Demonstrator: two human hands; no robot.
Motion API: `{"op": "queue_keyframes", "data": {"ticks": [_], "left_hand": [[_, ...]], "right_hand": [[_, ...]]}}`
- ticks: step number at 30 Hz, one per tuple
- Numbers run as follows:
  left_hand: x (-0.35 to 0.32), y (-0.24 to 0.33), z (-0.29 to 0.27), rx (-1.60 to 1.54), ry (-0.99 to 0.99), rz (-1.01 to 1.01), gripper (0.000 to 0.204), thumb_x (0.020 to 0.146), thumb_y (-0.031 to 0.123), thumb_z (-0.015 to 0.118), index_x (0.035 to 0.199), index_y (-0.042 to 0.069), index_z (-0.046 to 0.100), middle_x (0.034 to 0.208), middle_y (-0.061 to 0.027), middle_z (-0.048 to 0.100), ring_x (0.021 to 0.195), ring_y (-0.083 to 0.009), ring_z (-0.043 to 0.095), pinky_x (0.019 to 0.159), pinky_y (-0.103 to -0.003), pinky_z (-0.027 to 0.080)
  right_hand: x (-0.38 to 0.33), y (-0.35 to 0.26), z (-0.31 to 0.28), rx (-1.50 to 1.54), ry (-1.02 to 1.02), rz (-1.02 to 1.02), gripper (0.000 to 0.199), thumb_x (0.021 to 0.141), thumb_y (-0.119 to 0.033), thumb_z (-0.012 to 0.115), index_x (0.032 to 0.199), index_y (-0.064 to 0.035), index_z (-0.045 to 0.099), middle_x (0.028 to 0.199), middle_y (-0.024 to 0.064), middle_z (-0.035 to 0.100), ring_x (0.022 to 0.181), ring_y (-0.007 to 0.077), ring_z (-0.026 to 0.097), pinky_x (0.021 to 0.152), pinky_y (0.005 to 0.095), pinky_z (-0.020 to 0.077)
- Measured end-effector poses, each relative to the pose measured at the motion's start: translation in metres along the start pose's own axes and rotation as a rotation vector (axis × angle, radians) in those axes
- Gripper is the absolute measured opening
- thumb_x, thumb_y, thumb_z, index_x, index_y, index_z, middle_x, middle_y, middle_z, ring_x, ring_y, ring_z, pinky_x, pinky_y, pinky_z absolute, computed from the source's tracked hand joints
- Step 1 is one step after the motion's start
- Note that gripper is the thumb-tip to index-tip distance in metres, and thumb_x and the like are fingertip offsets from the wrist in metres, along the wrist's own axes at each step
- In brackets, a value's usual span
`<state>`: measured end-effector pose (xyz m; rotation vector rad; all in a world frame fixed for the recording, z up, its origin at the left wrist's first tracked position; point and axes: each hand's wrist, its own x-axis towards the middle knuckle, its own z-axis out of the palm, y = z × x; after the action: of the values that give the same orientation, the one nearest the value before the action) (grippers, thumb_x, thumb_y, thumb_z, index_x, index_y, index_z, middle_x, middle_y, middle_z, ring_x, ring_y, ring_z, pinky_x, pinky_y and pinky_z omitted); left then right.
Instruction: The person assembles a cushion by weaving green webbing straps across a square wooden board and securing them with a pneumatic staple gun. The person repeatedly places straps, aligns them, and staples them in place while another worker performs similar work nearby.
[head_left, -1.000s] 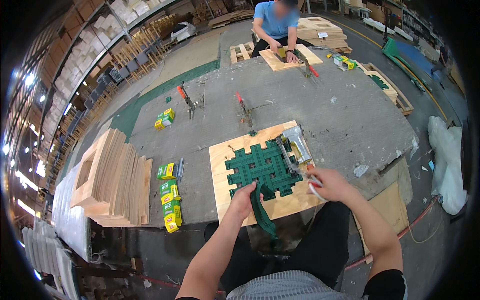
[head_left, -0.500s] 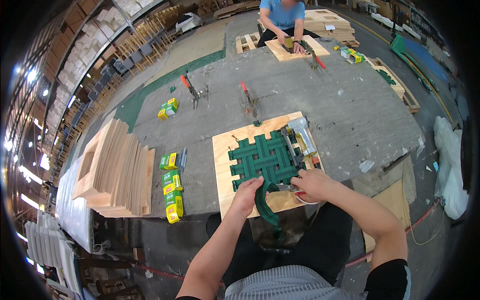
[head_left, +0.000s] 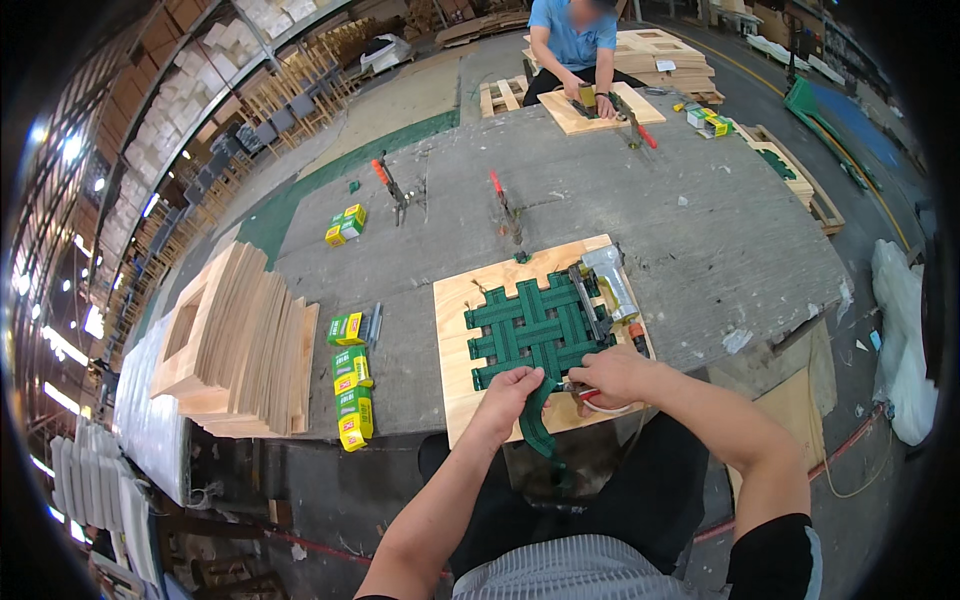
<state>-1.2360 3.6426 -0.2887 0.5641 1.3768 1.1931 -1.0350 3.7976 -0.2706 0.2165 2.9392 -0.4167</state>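
My left hand (head_left: 510,402) is closed on a dark green webbing strap (head_left: 537,432), whose loose end hangs over the board's near edge. Close by on the right, my right hand (head_left: 612,378) grips scissors (head_left: 606,407) with red and white handles; their blades point left at the strap, and whether they touch it I cannot tell. Under both hands lies a square wooden frame (head_left: 458,330), its middle filled with woven green webbing (head_left: 530,322). A silver and black staple gun (head_left: 608,282) rests on the frame's right side.
Yellow-green boxes (head_left: 352,395) and a stack of wooden frames (head_left: 235,345) stand to the left. Toggle clamps with red handles (head_left: 497,185) are fixed to the grey table (head_left: 420,265). Across it, a person (head_left: 575,45) works on another frame (head_left: 565,115).
My left hand has shifted slightly right along the strap, closer to the scissors. The whole view has moved a little.
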Motion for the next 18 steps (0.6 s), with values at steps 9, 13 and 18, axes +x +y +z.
{"op": "queue_keyframes", "data": {"ticks": [9,13,18], "left_hand": [[-0.077,-0.016,0.003,-0.049,-0.037,0.055,0.023,0.104,0.010,0.060,0.125,0.001,0.060,0.100,-0.0101,0.073,0.087,-0.0206,0.071,0.083,-0.037,0.058],[-0.121,-0.064,-0.012,-0.328,0.049,-0.070,0.038,0.101,0.001,0.056,0.139,-0.002,0.049,0.114,-0.0186,0.071,0.098,-0.0303,0.073,0.090,-0.044,0.061],[-0.126,-0.107,-0.027,-0.599,0.220,-0.169,0.030,0.101,0.003,0.058,0.130,-0.001,0.054,0.098,-0.0193,0.071,0.088,-0.0345,0.072,0.084,-0.049,0.062]], "right_hand": [[-0.030,0.008,0.017,0.322,0.543,0.368,0.049,0.083,-0.046,0.082,0.115,-0.0150,0.063,0.096,0.0152,0.072,0.092,0.0401,0.071,0.078,0.0505,0.0561],[-0.062,0.064,0.012,0.284,0.779,0.896,0.052,0.082,-0.043,0.083,0.119,-0.0133,0.063,0.101,0.0184,0.073,0.095,0.0410,0.071,0.082,0.0510,0.0558],[-0.085,0.116,0.026,0.078,0.707,0.971,0.040,0.088,-0.033,0.077,0.115,-0.0065,0.066,0.110,0.0212,0.071,0.104,0.0392,0.068,0.089,0.0496,0.0549]]}}
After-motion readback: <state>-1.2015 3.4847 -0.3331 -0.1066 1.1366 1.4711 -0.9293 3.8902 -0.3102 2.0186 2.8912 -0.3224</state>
